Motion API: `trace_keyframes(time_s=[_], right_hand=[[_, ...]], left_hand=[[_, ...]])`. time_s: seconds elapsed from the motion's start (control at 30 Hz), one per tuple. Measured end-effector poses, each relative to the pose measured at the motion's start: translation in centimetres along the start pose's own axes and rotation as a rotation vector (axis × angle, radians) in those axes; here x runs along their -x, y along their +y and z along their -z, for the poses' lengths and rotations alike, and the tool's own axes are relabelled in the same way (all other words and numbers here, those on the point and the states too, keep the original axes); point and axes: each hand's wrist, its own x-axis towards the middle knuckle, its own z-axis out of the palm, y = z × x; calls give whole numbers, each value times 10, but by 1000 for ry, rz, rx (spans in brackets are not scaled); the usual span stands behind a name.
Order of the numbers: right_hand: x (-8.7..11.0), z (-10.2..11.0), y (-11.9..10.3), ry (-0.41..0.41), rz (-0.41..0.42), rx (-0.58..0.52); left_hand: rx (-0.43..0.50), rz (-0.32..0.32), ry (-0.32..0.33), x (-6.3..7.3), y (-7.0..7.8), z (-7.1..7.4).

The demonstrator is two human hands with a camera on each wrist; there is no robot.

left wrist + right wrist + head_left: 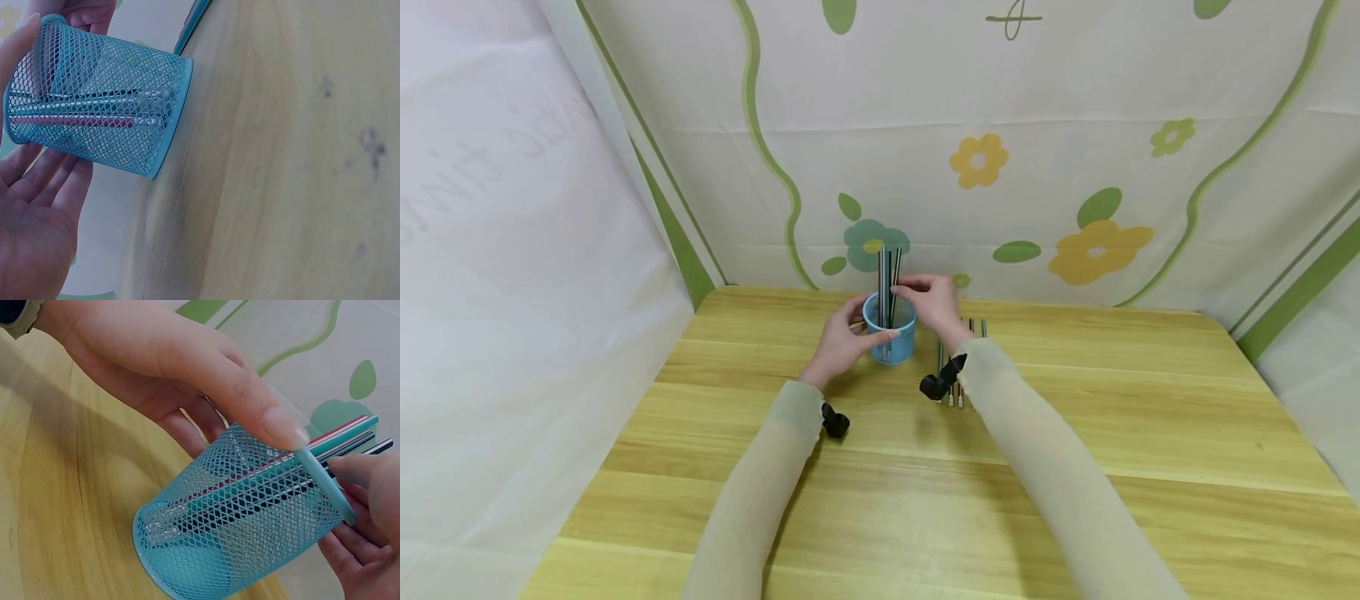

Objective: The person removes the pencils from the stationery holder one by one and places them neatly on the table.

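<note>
A light-blue mesh pen holder (895, 346) stands upright near the table's back edge. My left hand (844, 340) grips it from the left, thumb over the near rim and fingers around the far side. Several slim striped pencils (340, 436), red, teal and black with white, lean inside with their silvery ends down. At the holder's right rim, my right hand (934, 304) pinches a black-and-white pencil (897, 265) that is partly inside. The mesh and hands partly hide the lower ends.
More pencils (960, 396) lie side by side on the wooden table (880, 517), right of the holder and partly under my right wrist. A patterned cloth (910, 83) hangs close behind the table's back edge.
</note>
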Motion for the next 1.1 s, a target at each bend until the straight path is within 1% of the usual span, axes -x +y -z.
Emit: trace_keyframes(time_s=[0.17, 0.27, 0.67, 1.1], right_hand=[[2, -1, 0, 5, 13, 4], [3, -1, 1, 13, 15, -5], [5, -1, 1, 64, 11, -33], [4, 0, 1, 80, 6, -41]], left_hand=[[-1, -3, 13, -8, -23, -1], [-10, -5, 26, -10, -27, -2], [-40, 8, 45, -10, -27, -2], [-12, 0, 33, -10, -27, -2]])
